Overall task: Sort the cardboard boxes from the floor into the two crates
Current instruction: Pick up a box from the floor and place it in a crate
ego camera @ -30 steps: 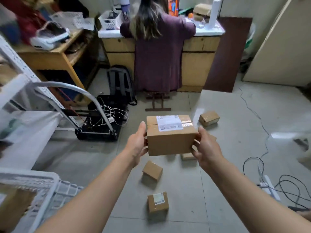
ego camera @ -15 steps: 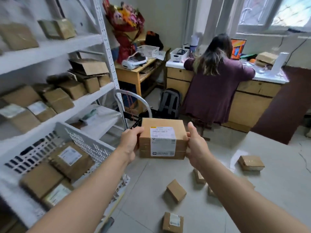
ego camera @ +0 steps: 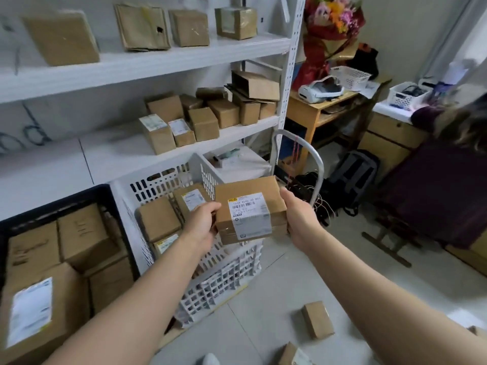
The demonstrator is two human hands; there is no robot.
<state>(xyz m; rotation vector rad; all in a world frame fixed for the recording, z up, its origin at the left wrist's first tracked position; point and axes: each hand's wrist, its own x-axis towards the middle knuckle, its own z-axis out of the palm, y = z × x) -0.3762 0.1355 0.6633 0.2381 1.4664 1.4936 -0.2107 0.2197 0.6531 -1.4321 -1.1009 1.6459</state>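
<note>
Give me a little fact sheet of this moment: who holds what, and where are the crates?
Held item: labelled box, printed label facing the camera
Left hand: grips the box's left side
Right hand: grips its right side
White crate: behind the held box, holds several boxes
Black crate: left of the white crate, packed with boxes
Floor: small box lies unsorted
Status: held box is in neither crate yet

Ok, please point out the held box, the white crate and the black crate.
held box point(ego camera: 249, 214): head view, its shipping label.
white crate point(ego camera: 226, 280): head view, its perforated front wall.
black crate point(ego camera: 66, 206): head view, its far rim.
</note>
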